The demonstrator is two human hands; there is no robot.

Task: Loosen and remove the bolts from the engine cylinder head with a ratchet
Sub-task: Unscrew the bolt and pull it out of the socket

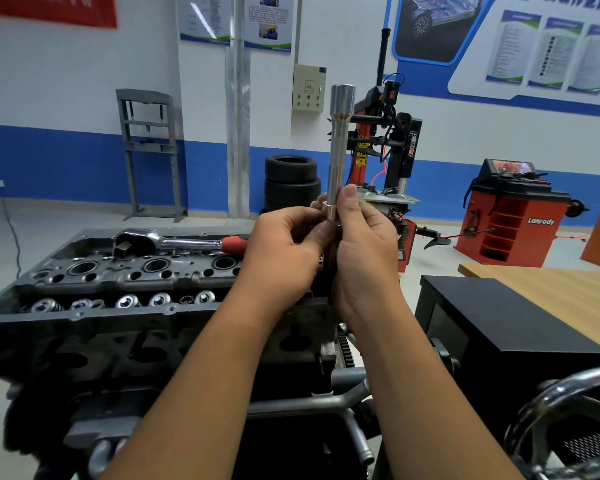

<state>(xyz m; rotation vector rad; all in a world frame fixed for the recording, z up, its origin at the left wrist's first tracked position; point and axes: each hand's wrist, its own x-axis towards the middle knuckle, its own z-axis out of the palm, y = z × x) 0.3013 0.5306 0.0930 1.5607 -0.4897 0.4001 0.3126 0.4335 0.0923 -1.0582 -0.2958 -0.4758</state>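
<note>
While both hands pinch its lower end, a long socket extension (339, 147) stands upright above the cylinder head (125, 271). The left hand (284, 251) and right hand (364, 251) press fingers around it. A red-handled ratchet (174, 241) lies flat on the head's far edge, apart from both hands.

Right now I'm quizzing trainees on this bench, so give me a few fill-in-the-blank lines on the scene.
1. Both hands hold the long socket ____.
2. The ratchet lies on the ____.
3. The ratchet's handle is ____.
4. Behind the socket stand stacked ____.

Missing: upright; cylinder head; red; tyres
</note>
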